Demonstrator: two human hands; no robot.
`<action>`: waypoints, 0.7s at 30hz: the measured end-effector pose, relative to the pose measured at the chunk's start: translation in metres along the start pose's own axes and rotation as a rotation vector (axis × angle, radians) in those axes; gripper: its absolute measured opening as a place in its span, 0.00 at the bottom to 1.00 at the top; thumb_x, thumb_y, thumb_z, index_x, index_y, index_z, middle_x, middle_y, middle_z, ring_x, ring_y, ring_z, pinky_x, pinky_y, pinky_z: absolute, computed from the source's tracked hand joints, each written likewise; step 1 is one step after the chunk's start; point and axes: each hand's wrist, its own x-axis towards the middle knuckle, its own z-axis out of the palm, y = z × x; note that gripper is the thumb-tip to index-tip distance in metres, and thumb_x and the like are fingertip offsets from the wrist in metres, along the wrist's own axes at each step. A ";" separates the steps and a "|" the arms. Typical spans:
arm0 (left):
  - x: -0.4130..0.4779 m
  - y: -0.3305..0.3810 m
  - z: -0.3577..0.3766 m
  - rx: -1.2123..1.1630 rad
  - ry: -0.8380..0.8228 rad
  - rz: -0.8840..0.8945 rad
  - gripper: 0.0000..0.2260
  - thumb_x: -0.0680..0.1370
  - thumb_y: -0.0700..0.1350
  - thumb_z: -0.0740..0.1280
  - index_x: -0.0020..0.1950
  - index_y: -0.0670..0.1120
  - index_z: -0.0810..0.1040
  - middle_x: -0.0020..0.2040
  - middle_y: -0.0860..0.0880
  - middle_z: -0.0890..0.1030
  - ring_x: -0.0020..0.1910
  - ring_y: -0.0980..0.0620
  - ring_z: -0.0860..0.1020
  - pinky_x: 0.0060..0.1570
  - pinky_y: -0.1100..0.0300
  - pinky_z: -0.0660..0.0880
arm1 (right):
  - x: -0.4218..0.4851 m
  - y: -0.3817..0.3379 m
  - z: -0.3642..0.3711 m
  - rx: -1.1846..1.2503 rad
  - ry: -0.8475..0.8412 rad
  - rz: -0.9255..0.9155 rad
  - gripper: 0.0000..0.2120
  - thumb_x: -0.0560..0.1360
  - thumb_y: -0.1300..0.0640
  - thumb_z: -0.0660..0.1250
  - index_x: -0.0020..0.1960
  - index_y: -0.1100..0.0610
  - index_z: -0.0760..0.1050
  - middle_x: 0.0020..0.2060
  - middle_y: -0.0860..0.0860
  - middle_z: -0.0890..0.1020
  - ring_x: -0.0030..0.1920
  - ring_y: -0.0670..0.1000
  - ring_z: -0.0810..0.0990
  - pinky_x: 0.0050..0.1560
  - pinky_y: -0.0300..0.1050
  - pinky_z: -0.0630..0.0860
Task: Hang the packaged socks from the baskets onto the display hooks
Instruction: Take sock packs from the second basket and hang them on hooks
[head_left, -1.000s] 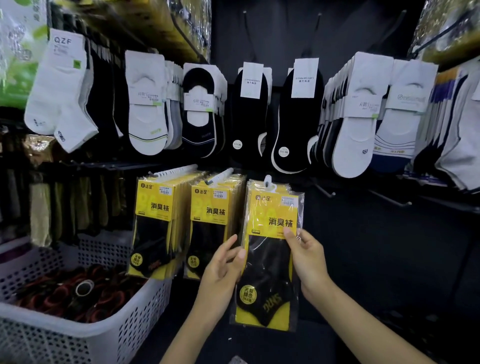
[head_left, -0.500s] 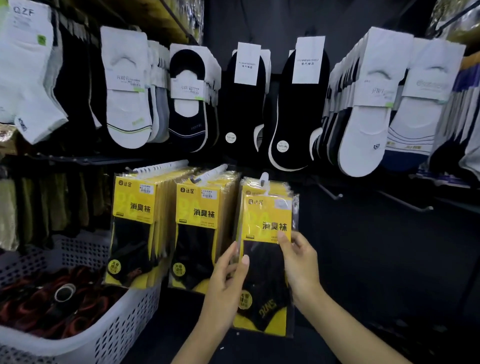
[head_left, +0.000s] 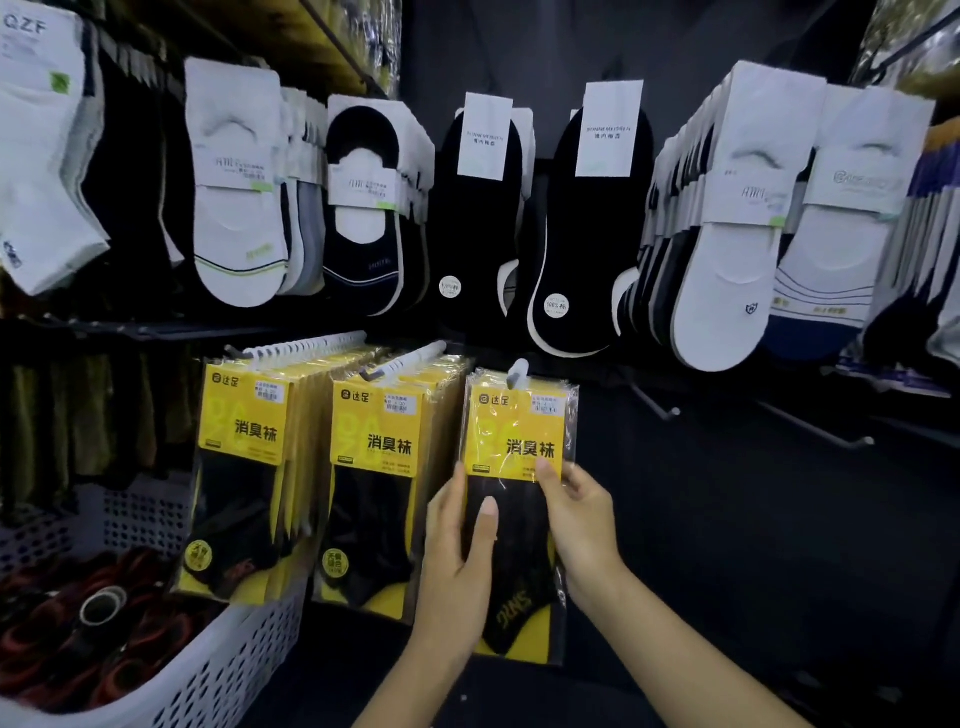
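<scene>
A yellow-and-black sock pack (head_left: 519, 441) in clear wrap hangs by its white hanger tab (head_left: 518, 372) on a display hook, at the front of a short stack. My left hand (head_left: 460, 561) grips its left edge, thumb across the black front. My right hand (head_left: 582, 525) pinches its right edge, thumb on the yellow card. Two fuller rows of the same packs (head_left: 244, 452) (head_left: 379, 467) hang to the left on their own hooks.
A white perforated basket (head_left: 228, 670) at lower left holds dark red and black items. Rows of white and black no-show socks (head_left: 483, 218) hang above. Two bare hooks (head_left: 670, 413) (head_left: 862, 441) stick out at right over a dark panel.
The view has shifted slightly. Both hands slid a little higher on the pack, which stays on the hook.
</scene>
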 end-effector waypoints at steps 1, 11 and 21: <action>0.009 -0.001 0.005 0.022 -0.001 -0.001 0.31 0.72 0.67 0.53 0.74 0.64 0.51 0.67 0.70 0.57 0.68 0.67 0.58 0.65 0.64 0.58 | 0.007 0.001 0.000 0.010 0.002 0.039 0.08 0.79 0.55 0.64 0.52 0.56 0.80 0.47 0.53 0.86 0.49 0.51 0.84 0.55 0.50 0.79; 0.103 -0.046 0.040 0.119 0.025 0.002 0.29 0.78 0.62 0.53 0.77 0.58 0.50 0.76 0.59 0.54 0.73 0.59 0.56 0.65 0.63 0.56 | 0.092 0.029 -0.002 0.031 0.026 0.214 0.11 0.77 0.52 0.67 0.49 0.60 0.81 0.49 0.59 0.84 0.52 0.57 0.83 0.58 0.54 0.78; 0.076 -0.051 0.025 0.284 -0.073 -0.060 0.28 0.80 0.58 0.57 0.78 0.52 0.53 0.77 0.55 0.55 0.74 0.51 0.58 0.73 0.55 0.57 | 0.055 0.045 -0.046 -0.169 -0.021 0.220 0.16 0.77 0.55 0.66 0.64 0.59 0.74 0.57 0.53 0.80 0.54 0.47 0.79 0.54 0.42 0.77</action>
